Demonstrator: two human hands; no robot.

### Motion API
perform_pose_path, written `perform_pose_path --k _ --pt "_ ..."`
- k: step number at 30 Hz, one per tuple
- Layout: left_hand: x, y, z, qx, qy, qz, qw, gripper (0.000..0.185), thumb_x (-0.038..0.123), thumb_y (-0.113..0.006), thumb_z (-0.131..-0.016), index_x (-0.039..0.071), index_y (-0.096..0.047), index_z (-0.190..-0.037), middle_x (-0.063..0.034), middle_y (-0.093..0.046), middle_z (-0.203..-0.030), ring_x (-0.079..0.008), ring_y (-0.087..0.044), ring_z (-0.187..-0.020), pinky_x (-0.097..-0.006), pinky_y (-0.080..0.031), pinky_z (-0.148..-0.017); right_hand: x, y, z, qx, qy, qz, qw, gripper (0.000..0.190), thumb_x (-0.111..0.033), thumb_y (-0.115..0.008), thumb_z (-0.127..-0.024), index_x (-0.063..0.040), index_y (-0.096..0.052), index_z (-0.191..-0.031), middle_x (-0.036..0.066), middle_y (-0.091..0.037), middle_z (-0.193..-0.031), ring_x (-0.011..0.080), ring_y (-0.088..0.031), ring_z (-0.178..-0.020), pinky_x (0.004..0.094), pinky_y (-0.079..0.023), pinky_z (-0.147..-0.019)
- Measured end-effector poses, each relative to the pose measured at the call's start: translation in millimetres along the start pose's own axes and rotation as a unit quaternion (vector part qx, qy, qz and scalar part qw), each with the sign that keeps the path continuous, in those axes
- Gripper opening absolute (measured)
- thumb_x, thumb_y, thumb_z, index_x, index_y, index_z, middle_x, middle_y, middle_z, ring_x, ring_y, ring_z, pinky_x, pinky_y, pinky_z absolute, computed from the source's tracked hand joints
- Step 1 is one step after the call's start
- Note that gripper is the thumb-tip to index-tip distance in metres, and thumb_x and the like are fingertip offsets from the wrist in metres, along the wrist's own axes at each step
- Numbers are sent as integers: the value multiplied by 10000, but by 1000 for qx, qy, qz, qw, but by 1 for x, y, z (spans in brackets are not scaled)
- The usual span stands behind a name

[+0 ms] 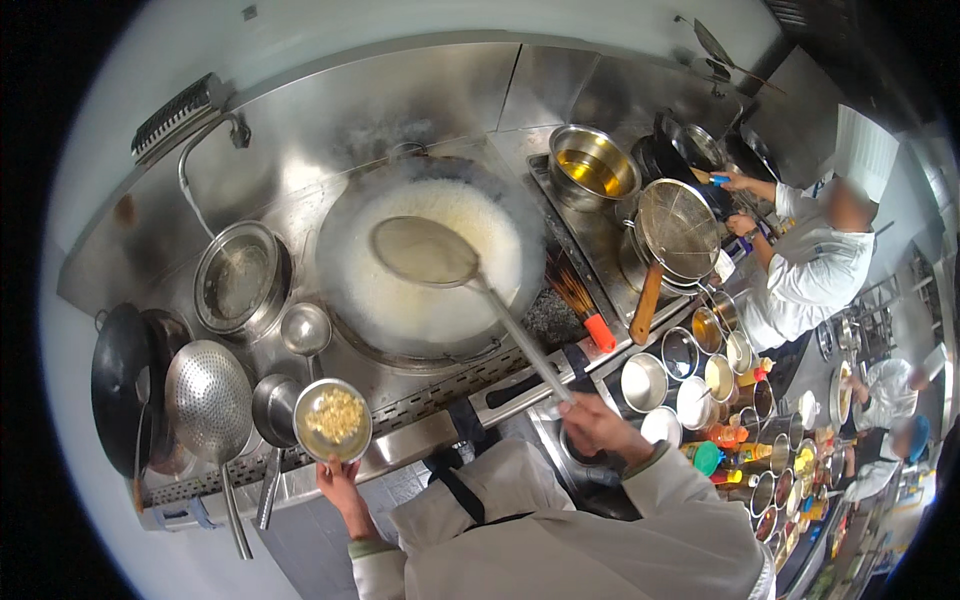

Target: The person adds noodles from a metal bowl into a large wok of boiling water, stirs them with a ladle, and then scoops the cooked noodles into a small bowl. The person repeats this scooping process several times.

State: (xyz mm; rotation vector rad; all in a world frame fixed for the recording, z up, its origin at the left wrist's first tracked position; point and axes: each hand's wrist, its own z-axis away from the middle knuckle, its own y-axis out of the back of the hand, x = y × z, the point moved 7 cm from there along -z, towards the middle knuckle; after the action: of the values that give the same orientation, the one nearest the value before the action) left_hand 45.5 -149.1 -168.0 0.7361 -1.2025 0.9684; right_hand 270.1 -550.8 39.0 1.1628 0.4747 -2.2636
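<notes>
My right hand (596, 427) grips the long metal handle of a round fine-mesh strainer (425, 251), whose head is over a large wok (341, 300) of steaming, pale, cloudy liquid (420, 315). Whether the mesh touches the liquid, I cannot tell. My left hand (343, 487) holds a small metal bowl (301, 431) from below, near the stove's front edge. Pale yellow chopped pieces (334, 415) lie in that bowl. Just behind it are a metal ladle (306, 330) and a deep metal scoop (276, 411).
Left stand a perforated skimmer (208, 401), dark woks (120, 390) and a pot (236, 277) under a faucet. Right are a pot of yellow oil (592, 169), a wooden-handled strainer (679, 229), a red-handled brush (596, 330) and several seasoning containers (645, 381). A co-worker (814, 277) works beyond.
</notes>
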Motion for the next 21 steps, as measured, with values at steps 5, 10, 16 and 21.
perform_pose_path --k 5,10,16,21 --pt "23 -10 34 -16 102 52 993 178 190 -550 -909 27 -519 -973 -78 -610 -900 -157 -623 -730 -290 -555 -619 -25 55 -5 136 -60 100 984 380 -363 -452 -950 -33 -438 -761 29 -426 -455 140 -437 -340 274 -365 -330" --pt "17 -9 58 6 116 37 993 216 201 -538 -917 33 -528 -1052 -69 -616 -949 -143 -631 -742 -282 -552 -621 -46 83 -12 198 -97 183 958 397 -383 -452 -941 -11 -467 -802 43 -439 -468 155 -454 -347 296 -380 -333" --pt "27 -25 70 42 107 32 993 272 198 -535 -918 40 -511 -1139 -63 -615 -982 -155 -634 -766 -274 -549 -624 -69 80 -7 134 -186 174 958 365 -359 -444 -943 -21 -486 -814 13 -418 -460 136 -430 -319 260 -357 -314" --pt "15 -17 61 46 95 30 994 263 179 -531 -917 45 -506 -1142 -66 -616 -983 -156 -635 -765 -276 -552 -617 -51 44 -11 -11 -238 -159 958 298 -333 -404 -963 -76 -453 -820 -10 -382 -432 112 -364 -290 243 -310 -283"
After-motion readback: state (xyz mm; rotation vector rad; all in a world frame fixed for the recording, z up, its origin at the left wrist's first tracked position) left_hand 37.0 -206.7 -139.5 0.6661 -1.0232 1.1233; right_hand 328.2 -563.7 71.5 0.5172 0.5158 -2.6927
